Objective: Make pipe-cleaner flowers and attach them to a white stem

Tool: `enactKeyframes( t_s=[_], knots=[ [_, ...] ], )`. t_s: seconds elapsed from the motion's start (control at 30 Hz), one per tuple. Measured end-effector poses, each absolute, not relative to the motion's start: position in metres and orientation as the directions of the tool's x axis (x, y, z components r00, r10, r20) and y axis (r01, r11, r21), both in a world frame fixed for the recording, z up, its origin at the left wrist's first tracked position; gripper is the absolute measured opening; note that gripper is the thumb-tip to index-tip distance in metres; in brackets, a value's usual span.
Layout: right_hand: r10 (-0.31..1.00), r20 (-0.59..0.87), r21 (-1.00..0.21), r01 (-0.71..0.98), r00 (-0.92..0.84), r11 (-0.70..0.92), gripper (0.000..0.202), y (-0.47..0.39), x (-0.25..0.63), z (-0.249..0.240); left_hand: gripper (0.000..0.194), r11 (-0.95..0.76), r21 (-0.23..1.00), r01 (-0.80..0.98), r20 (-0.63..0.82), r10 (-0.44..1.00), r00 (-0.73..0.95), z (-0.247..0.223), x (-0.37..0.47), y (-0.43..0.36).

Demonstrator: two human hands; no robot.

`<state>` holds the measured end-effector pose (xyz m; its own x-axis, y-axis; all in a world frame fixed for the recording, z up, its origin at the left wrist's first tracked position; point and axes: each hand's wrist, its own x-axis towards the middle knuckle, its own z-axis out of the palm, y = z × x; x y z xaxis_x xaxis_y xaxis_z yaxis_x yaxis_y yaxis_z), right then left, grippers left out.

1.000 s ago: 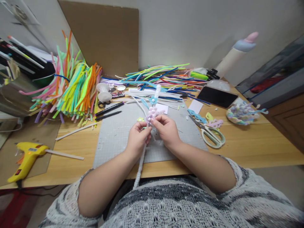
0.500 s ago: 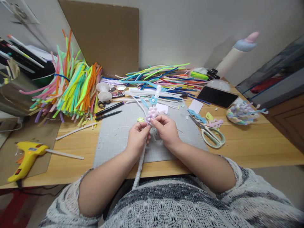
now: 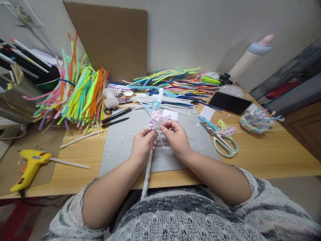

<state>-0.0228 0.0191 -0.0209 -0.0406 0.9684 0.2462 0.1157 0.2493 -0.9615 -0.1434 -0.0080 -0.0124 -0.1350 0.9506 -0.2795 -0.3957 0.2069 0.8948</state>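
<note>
My left hand (image 3: 142, 144) is closed around a long white stick wrapped in pipe cleaner (image 3: 147, 172), gripping it just below its flowers. On the stick's upper part sit a blue flower (image 3: 155, 104), a pink flower (image 3: 155, 115) and a lilac flower (image 3: 151, 125). A bit of yellow-green shows beside my left fingertips, mostly hidden. To the right of the stick, my right hand (image 3: 177, 138) pinches a thin white strand (image 3: 159, 131) that runs to the stick. The grey cutting mat (image 3: 120, 147) lies under both hands.
Scissors (image 3: 223, 142) and cut pipe cleaner pieces (image 3: 227, 130) lie to the right, near a phone (image 3: 230, 102). At the left are a yellow glue gun (image 3: 31, 165) and a bundle of colourful pipe cleaners (image 3: 82, 95). Black pens (image 3: 116, 115) rest on the mat's left edge.
The flowered stick has tilted its top to the left. My right fingers have moved off the lilac flower, slightly right, and now pinch the white strand beside the stick.
</note>
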Motion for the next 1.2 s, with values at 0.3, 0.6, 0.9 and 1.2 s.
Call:
enactKeyframes(
  t_s=[0.3,0.6,0.9,1.2],
  knots=[
    [0.925,0.148,-0.906,0.328,-0.35,0.269,0.021,0.009,-0.02,-0.023,0.02,0.176,0.849,-0.498,-0.276,0.952,-0.135,-0.009,-0.151,-0.006],
    [0.893,0.113,-0.982,0.089,-0.436,0.168,0.024,0.008,-0.023,-0.02,0.02,0.194,0.83,-0.523,-0.283,0.955,-0.094,-0.01,-0.15,-0.007],
    [0.839,0.471,-0.739,0.399,-0.271,0.543,0.015,0.024,-0.001,-0.014,0.02,0.194,0.836,-0.513,-0.261,0.963,-0.061,-0.012,-0.151,-0.007],
    [0.872,0.362,-0.8,0.369,-0.331,0.472,0.015,0.024,-0.003,-0.022,0.021,0.228,0.83,-0.51,-0.254,0.967,0.018,-0.013,-0.15,-0.009]
  ],
)
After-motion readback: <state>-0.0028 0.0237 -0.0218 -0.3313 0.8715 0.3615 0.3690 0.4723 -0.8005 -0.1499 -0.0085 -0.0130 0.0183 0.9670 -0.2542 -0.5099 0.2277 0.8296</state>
